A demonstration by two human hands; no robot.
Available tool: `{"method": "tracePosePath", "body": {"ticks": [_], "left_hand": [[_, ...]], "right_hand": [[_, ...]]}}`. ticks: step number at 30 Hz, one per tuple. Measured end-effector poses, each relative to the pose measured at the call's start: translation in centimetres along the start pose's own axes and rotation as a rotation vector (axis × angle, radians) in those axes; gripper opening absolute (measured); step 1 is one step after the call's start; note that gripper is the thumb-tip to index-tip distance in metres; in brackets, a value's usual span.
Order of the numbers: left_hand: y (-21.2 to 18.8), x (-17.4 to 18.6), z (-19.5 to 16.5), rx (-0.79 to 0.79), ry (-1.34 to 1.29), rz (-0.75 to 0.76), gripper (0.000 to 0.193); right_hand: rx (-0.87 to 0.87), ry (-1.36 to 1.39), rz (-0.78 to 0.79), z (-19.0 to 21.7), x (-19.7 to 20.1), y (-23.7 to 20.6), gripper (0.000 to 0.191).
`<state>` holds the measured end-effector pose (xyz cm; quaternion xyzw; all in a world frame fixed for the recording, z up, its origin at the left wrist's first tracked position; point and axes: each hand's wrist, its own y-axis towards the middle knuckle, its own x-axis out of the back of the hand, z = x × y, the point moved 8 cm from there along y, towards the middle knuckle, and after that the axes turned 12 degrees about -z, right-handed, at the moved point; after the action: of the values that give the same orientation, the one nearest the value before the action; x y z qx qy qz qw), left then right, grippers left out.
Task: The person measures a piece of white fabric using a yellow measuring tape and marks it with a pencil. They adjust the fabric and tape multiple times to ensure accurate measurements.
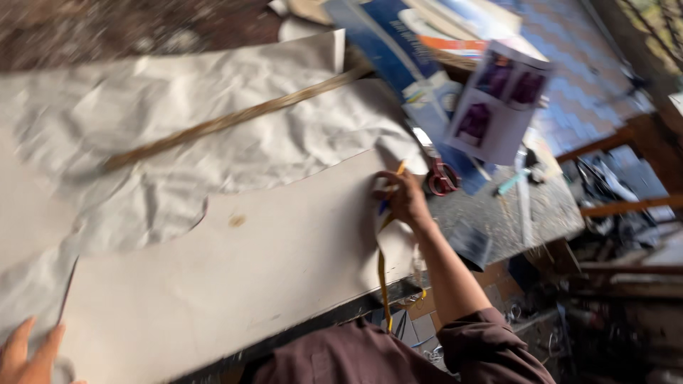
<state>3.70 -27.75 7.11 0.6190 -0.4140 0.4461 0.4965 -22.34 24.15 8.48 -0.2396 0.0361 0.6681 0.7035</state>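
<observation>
Cardboard pattern [249, 263], pale and flat, lies under both our hands on the crumpled white cloth [178, 121], its long axis running from lower left up to the right: our right hand [404, 199] pinches a yellow pencil [400, 169] at its upper right corner, our left hand [28, 352] presses open fingers on its lower left edge. Just past the right hand we see red-handled scissors [442, 178], then a white leaflet [498, 103] with purple pictures standing tilted. Beyond it a blue printed package [388, 35] slants toward the top, and a long wooden stick [235, 117] crosses the cloth diagonally.
</observation>
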Motion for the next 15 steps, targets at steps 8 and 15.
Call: {"method": "tracePosePath", "body": {"ticks": [8, 15], "left_hand": [[7.2, -3.5, -22.9, -0.151, -0.362, -0.334, 0.029], [11.0, -5.6, -33.4, -0.135, -0.187, -0.298, 0.031]], "right_hand": [[0.036, 0.260, 0.065, 0.4, 3.7, 0.7, 0.034], [0.703, -1.119, -0.216, 3.8, 6.2, -0.6, 0.043]]}}
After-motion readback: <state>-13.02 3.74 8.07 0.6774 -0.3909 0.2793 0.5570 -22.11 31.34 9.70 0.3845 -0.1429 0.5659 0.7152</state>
